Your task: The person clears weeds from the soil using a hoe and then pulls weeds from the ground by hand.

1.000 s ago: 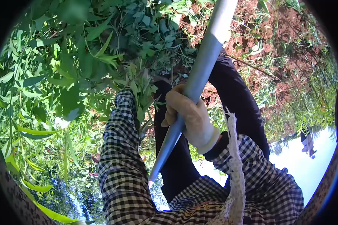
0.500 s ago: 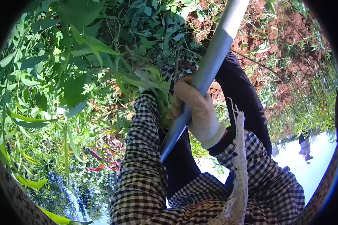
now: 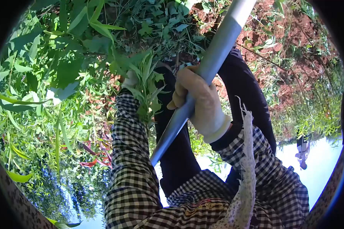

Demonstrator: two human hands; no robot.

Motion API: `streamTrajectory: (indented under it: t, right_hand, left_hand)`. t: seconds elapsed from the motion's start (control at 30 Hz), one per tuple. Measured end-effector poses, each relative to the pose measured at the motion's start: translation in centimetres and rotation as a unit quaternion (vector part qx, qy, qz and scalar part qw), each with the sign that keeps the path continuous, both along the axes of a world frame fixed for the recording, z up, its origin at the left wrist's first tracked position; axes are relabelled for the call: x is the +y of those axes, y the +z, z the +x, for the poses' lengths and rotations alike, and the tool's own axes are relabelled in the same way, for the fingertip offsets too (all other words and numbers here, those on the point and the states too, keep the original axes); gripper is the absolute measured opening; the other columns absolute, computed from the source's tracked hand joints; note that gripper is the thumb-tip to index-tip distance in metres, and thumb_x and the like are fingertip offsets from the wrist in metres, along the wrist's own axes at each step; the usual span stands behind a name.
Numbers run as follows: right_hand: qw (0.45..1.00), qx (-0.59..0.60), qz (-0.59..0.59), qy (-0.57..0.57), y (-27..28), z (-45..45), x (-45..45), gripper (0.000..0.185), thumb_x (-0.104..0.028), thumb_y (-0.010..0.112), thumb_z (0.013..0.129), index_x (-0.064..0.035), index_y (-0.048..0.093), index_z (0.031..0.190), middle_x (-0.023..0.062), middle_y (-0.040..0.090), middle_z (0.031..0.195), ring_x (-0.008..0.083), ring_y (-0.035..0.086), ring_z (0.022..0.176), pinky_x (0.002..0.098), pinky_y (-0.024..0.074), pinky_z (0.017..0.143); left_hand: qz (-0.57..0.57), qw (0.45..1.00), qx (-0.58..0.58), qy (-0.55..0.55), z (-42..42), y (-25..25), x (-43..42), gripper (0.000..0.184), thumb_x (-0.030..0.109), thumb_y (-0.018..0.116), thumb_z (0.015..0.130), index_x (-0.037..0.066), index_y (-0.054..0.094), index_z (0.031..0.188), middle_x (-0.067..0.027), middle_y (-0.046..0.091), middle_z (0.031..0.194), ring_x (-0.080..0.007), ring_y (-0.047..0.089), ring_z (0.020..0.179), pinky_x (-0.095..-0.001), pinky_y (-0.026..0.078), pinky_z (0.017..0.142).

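Note:
My right hand [image 3: 200,99], in a pale glove with a cuff, is wrapped around a smooth grey pole [image 3: 221,47]. The pole runs slanting from the top of the view down past my leg toward my left sleeve; both of its ends are out of sight. My left hand [image 3: 130,79] shows only as a pale patch beyond the checked cuff, among leaves. A leafy green stem [image 3: 147,82] lies right beside it and covers part of the wrist. The left fingers are hidden, so their grip does not show.
Dense green plants [image 3: 38,80] fill the left side, with some red leaves [image 3: 90,163] low down. Reddish soil [image 3: 290,45] with cut greenery lies at the upper right. A frayed whitish strap [image 3: 247,164] hangs before my chest. Another person [image 3: 302,150] stands far off at right.
My left hand has moved left and slightly up, with the leafy stem shifting left near it. The pole's lower part has swung a little left; my right hand keeps its grip.

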State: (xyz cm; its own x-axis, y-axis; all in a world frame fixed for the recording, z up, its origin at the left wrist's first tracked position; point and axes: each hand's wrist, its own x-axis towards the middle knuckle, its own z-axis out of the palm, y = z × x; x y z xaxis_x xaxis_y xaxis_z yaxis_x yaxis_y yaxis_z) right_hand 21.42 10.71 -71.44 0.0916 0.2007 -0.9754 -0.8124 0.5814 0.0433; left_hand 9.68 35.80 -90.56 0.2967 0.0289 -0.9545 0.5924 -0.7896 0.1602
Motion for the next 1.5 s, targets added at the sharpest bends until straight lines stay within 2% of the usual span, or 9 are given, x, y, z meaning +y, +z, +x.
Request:
streamTrajectory:
  t: [0.3, 0.5, 0.7, 0.87, 1.0, 1.13, 1.23, 1.33, 1.5]
  right_hand:
    - [0.999, -0.024, -0.021, 0.005, -0.2, -0.7, 0.1, 0.027, -0.032, 0.057, 0.085, -0.0074, 0.050, 0.079, 0.0022, 0.046, 0.068, 0.0134, 0.048, 0.058, 0.0331, 0.0495, 0.057]
    - [1.000, 0.012, -0.020, -0.012, 0.1, -0.1, 0.5, 0.025, -0.030, 0.057, 0.086, -0.0102, 0.046, 0.075, 0.0001, 0.043, 0.068, 0.0128, 0.045, 0.059, 0.0333, 0.0471, 0.059]
    - [0.998, -0.007, -0.010, -0.064, -0.2, -0.6, 1.4, 0.023, -0.029, 0.058, 0.086, -0.0160, 0.042, 0.075, -0.0042, 0.033, 0.065, 0.0101, 0.033, 0.058, 0.0293, 0.0346, 0.058]
    - [0.999, 0.009, -0.017, -0.041, -0.5, -0.9, 1.4, 0.025, -0.030, 0.057, 0.086, -0.0180, 0.038, 0.075, -0.0057, 0.029, 0.065, 0.0093, 0.032, 0.058, 0.0282, 0.0349, 0.059]
    - [1.000, 0.001, -0.023, -0.014, -0.5, -0.8, 1.4, 0.025, -0.030, 0.056, 0.086, -0.0181, 0.037, 0.075, -0.0061, 0.029, 0.065, 0.0088, 0.031, 0.058, 0.0282, 0.0349, 0.060]
    - [0.999, -0.005, -0.025, -0.026, -0.7, -1.0, 1.4, 0.026, -0.029, 0.055, 0.087, -0.0183, 0.036, 0.074, -0.0063, 0.029, 0.065, 0.0081, 0.031, 0.058, 0.0278, 0.0345, 0.059]
    - [1.000, -0.009, -0.014, -0.021, -0.9, -1.3, 1.5, 0.026, -0.028, 0.055, 0.088, -0.0183, 0.036, 0.073, -0.0064, 0.028, 0.065, 0.0079, 0.031, 0.058, 0.0274, 0.0338, 0.059]
    - [1.000, -0.011, -0.020, -0.022, -1.0, -1.6, 1.5, 0.025, -0.027, 0.055, 0.088, -0.0182, 0.037, 0.072, -0.0064, 0.029, 0.065, 0.0079, 0.032, 0.057, 0.0271, 0.0331, 0.058]
    - [0.997, 0.020, -0.068, -0.014, -0.9, -1.2, 2.1, 0.024, -0.025, 0.054, 0.089, -0.0178, 0.038, 0.073, -0.0064, 0.030, 0.065, 0.0078, 0.032, 0.057, 0.0269, 0.0328, 0.058]
  left_hand:
    - [0.093, 0.994, -0.059, -0.014, 3.2, -0.3, 3.6, 0.022, 0.016, 0.058, 0.079, 0.001, 0.061, 0.094, -0.0200, 0.063, 0.092, -0.0373, 0.059, 0.087, -0.0413, 0.048, 0.075]
    - [0.000, 0.982, -0.149, -0.116, 5.7, 1.6, -4.9, 0.020, 0.013, 0.058, 0.079, 0.001, 0.061, 0.094, -0.0196, 0.063, 0.093, -0.0372, 0.059, 0.087, -0.0410, 0.048, 0.075]
    - [0.014, 0.966, -0.247, 0.073, 2.9, 3.3, -7.1, 0.025, 0.023, 0.058, 0.078, 0.005, 0.061, 0.094, -0.0195, 0.063, 0.089, -0.0384, 0.059, 0.084, -0.0449, 0.048, 0.071]
    - [0.081, 0.978, -0.190, 0.038, 3.1, 4.7, -5.2, 0.022, 0.020, 0.060, 0.076, 0.005, 0.062, 0.092, -0.0182, 0.062, 0.093, -0.0365, 0.059, 0.085, -0.0434, 0.048, 0.072]
    - [0.184, 0.982, -0.034, -0.029, 1.9, 2.2, -2.9, 0.048, 0.034, 0.066, 0.074, 0.006, 0.058, 0.112, -0.0198, 0.053, 0.119, -0.0330, 0.047, 0.116, -0.0438, 0.040, 0.095]
    - [0.194, 0.980, -0.039, 0.005, -0.8, -2.3, 0.6, 0.061, 0.035, 0.064, 0.074, -0.001, 0.047, 0.121, -0.0275, 0.053, 0.115, -0.0355, 0.052, 0.110, -0.0414, 0.046, 0.088]
    - [0.071, 0.989, -0.035, 0.126, -7.4, -11.2, 5.1, 0.038, 0.029, 0.056, 0.078, 0.000, 0.060, 0.103, -0.0245, 0.062, 0.099, -0.0353, 0.061, 0.094, -0.0393, 0.050, 0.081]
    - [0.032, 0.975, -0.010, -0.220, 0.5, -2.9, 0.3, 0.022, 0.023, 0.054, 0.077, 0.006, 0.068, 0.081, -0.0188, 0.065, 0.088, -0.0337, 0.063, 0.086, -0.0414, 0.050, 0.077]
    - [0.060, 0.997, -0.043, -0.012, -2.2, -4.8, 1.1, 0.021, 0.021, 0.057, 0.075, 0.002, 0.066, 0.081, -0.0212, 0.064, 0.087, -0.0350, 0.062, 0.084, -0.0404, 0.049, 0.076]
